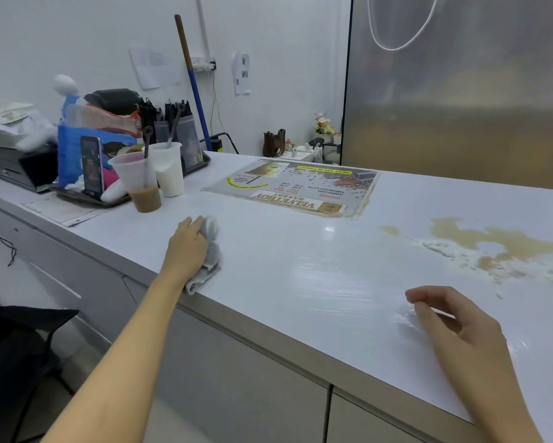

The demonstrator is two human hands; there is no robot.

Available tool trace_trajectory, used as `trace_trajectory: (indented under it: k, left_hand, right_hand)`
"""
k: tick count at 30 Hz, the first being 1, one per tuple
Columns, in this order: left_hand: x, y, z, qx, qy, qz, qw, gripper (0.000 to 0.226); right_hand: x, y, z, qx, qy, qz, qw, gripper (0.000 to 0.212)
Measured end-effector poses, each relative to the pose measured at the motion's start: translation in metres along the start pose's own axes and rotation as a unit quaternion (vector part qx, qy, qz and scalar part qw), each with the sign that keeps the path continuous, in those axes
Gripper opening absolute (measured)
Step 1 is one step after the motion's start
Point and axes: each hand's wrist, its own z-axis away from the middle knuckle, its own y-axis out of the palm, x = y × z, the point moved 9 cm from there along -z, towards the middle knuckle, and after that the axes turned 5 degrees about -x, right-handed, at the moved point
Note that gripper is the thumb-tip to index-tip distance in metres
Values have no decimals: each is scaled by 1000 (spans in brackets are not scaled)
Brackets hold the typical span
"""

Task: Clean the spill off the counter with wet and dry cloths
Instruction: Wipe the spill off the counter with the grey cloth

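Left hand (pixel 188 244) grips a crumpled grey cloth (pixel 209 254), seemingly damp, at the white surface's (pixel 300 266) near edge; right hand (pixel 454 327) hovers loosely curled, empty; a tan, foamy spill (pixel 492 247) spreads well to the right.

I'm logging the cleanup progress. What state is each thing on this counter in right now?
spill: tan and white, not yet wiped, at the counter's right
counter: wet streaks near the middle
cloth: crumpled, gripped by the left hand
right hand: holds nothing, fingers loosely curled
coffee cup: upright, partly full
milk cup: upright, partly full
menu: lying flat
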Motion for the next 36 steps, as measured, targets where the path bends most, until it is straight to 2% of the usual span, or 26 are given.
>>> trace_trajectory:
  k: [4,8,9,12,13,16,18,20,23,24,29,30,31,33,34,36]
  left_hand:
    - [-17,13,5,4,34,-17,999,16]
    - [-52,39,31,43,61,8,997,12]
    - [-66,52,38,60,69,27,995,15]
    - [-124,104,63,125,96,82,984,44]
    - [-147,124,73,151,103,93,979,42]
    - [-209,169,100,214,130,123,960,11]
    - [-231,178,109,219,130,149,955,9]
    - [-237,183,111,237,87,231,940,16]
    - [-209,182,95,246,-72,373,892,48]
    - [-200,171,88,237,-105,402,878,51]
    - [-153,99,21,150,-137,479,854,41]
    - [-134,89,6,129,-137,469,863,37]
    - [-114,85,-9,103,-131,415,894,32]
    - [-89,82,-22,64,-70,195,976,5]
    - [-85,88,-27,49,-36,107,992,9]
    - [-93,109,-32,46,13,57,997,20]
  right_hand:
    - [-3,-2,-2,-14,6,-5,1000,26]
    - [-3,-4,0,-19,4,-14,1000,29]
    - [-4,-5,0,-21,5,-13,1000,29]
    - [-5,-10,2,-32,10,-13,999,26]
    - [-6,-12,3,-36,10,-16,999,27]
    - [-7,-18,8,-54,9,-19,998,29]
    - [-7,-19,10,-57,5,-9,998,28]
    - [-7,-24,12,-71,3,-1,997,29]
    - [-2,-30,12,-81,-2,6,997,28]
    - [0,-31,9,-83,-4,9,996,28]
    - [9,-33,-7,-105,-15,32,994,27]
    - [11,-32,-10,-111,-19,34,993,27]
    - [12,-31,-11,-115,-22,37,992,27]
    - [12,-26,-11,-117,-23,46,992,26]
    - [11,-24,-11,-120,-23,52,991,26]
    - [9,-24,-11,-131,-26,66,989,26]
